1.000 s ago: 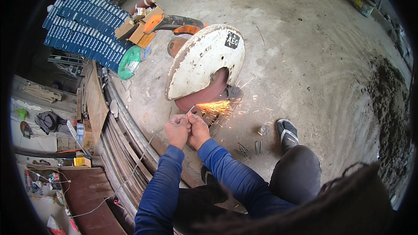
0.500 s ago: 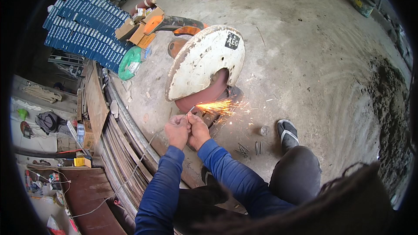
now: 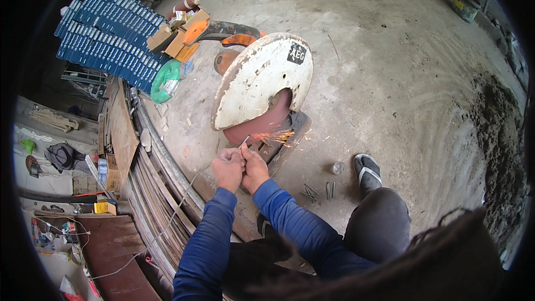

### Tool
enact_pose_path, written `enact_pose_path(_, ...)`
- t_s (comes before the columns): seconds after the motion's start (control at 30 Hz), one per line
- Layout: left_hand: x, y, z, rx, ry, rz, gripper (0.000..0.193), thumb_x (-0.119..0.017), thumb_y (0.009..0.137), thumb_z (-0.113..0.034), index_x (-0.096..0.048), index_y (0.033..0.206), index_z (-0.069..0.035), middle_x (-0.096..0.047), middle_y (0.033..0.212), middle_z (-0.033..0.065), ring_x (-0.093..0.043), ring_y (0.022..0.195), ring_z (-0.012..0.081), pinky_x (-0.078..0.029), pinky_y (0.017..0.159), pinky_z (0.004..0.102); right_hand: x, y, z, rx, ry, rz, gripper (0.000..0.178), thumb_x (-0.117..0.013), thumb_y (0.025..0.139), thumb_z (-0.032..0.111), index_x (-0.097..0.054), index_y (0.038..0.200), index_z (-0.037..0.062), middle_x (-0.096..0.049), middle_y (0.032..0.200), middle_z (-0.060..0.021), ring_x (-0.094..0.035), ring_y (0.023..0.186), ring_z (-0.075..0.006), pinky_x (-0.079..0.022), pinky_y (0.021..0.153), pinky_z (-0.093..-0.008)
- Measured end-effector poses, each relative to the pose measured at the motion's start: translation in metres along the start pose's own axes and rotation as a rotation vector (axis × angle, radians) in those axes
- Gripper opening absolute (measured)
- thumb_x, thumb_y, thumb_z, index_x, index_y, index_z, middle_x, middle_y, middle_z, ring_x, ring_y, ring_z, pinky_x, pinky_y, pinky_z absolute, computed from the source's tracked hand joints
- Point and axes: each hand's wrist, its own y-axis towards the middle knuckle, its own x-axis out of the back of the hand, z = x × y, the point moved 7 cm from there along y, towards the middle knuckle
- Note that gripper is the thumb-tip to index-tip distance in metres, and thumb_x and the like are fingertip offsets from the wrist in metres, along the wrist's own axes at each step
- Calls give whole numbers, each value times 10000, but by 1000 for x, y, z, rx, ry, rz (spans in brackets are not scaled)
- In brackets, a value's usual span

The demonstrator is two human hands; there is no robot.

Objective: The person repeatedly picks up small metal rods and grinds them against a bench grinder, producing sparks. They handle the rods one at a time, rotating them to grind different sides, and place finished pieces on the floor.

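Both hands meet in front of a chop saw with a worn white guard (image 3: 259,81). My left hand (image 3: 226,171) and my right hand (image 3: 255,170) pinch a short thin metal rod (image 3: 244,141) between their fingers. The rod's tip points up at the lower edge of the reddish-brown disc (image 3: 261,124), which looks to be spinning. Orange sparks (image 3: 274,135) fly to the right from there. Most of the rod is hidden in the fingers. Several similar metal rods (image 3: 310,191) lie on the floor to the right of my hands.
A small clear round container (image 3: 337,168) stands near my sandalled foot (image 3: 368,173). Long pipes and bars (image 3: 167,189) run along the left, with a grey cable (image 3: 177,212) across them. Stacked blue boxes (image 3: 106,39), open cartons (image 3: 181,42) and a green coil (image 3: 165,82) sit beyond.
The spark stream has become thinner and dimmer. My hands have barely shifted, and the rod's tip stays close to the disc's edge.
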Motion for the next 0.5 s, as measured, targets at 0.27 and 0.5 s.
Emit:
enact_pose_path(0.27,3,2,-1,-14,20,-4,72,-612,936,-26,-649,917,34,-641,716,46,-579,559,80,-497,483,227,-1,0,-2,8,-9,-36,267,-704,928,282,-539,830,96,-550,673,18,-459,523,-85,-392,462,-234)
enact_pose_path(0.5,5,0,-6,1,0,-15,66,-617,934,-25,-648,913,29,-638,705,40,-572,542,78,-490,474,225,-3,-2,-5,13,-25,-68,271,-711,921,291,-537,832,103,-534,664,24,-445,518,-85,-368,454,-230)
